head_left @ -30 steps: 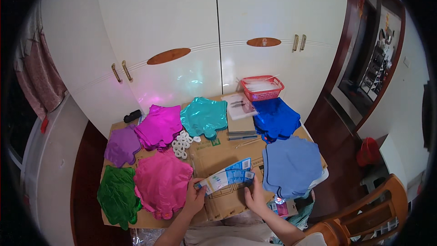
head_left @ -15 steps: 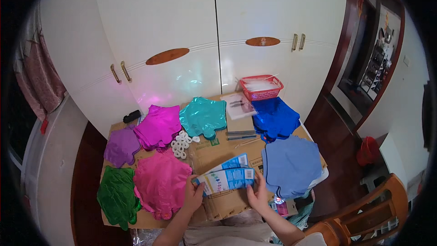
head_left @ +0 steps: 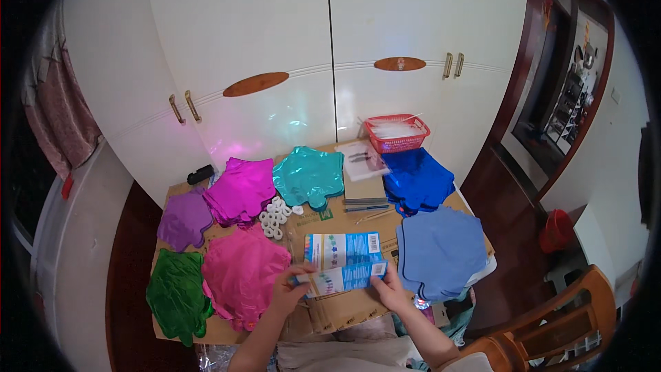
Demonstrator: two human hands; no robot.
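Both hands grip a blue and white printed card by its two ends, low over the cardboard. My left hand pinches its left end, and my right hand closes on the right end. Just beyond it, a second blue and white card shows flat, its near edge covered by the first. I cannot tell whether the two are joined. Left of my left hand lies a pile of pink foil balloons. A stack of pale blue foil balloons sits to the right of my right hand.
Cardboard covers the table. Around it lie green, purple, magenta, teal and dark blue foil piles. White ribbon rolls, a card stack and a red basket stand farther back; a wooden chair is at right.
The rear card has turned from tilted to nearly straight and shows more of its face beyond the front card. The front card has also levelled out; both hands still hold its ends.
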